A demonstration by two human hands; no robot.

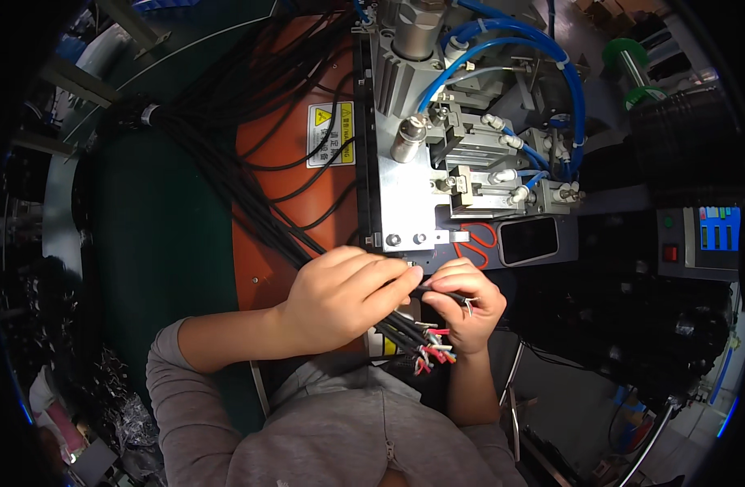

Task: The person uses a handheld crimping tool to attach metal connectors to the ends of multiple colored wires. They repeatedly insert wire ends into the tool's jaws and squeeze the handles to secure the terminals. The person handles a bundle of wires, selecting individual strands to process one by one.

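The grey metal machine with blue air hoses (470, 122) stands along the far edge of the table, its jaws and cylinders facing the person. Beside it, the orange sheet-metal panel (263, 203) slopes toward the near edge, and a thick bundle of black sheathed cables (251, 146) runs across that panel from the far left corner down to the hands. Just right of the machine's base lies a dark flat phone (528, 239), with red-handled scissors (478, 239) touching its left side.

The left hand (344, 296) is closed around the bundle near the panel's near edge, thumb and fingers wrapping several cables together. The right hand (466, 300) pinches one single black cable (437, 290) drawn out of the bundle; its stripped end with bare wires shows at the fingertips, though whether the strands are twisted is hard to tell. Below the hands, the other stripped cable ends with red and white inner wires (429, 345) fan out loose.

The step likely goes best if the left hand keeps the bundle steady while the right holds the single cable close to its stripped end, straight and level with the machine's opening.
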